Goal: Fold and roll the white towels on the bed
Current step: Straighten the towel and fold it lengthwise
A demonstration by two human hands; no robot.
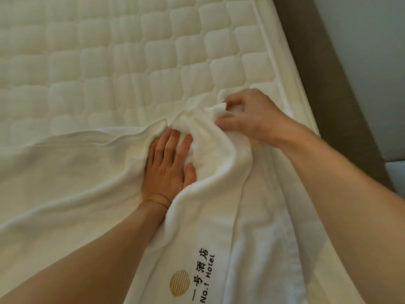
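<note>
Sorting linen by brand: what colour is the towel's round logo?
The round logo is gold, finely striped; head view.

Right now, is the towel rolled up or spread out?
Spread, not rolled: the towel lies flat on the mattress, only its far corner bunched in the right hand.

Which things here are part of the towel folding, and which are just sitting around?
Part of the job: white towel, left hand pressing it flat, right hand gripping its bunched corner, mattress underneath.
Just there: brown bed frame, grey wall.
</note>
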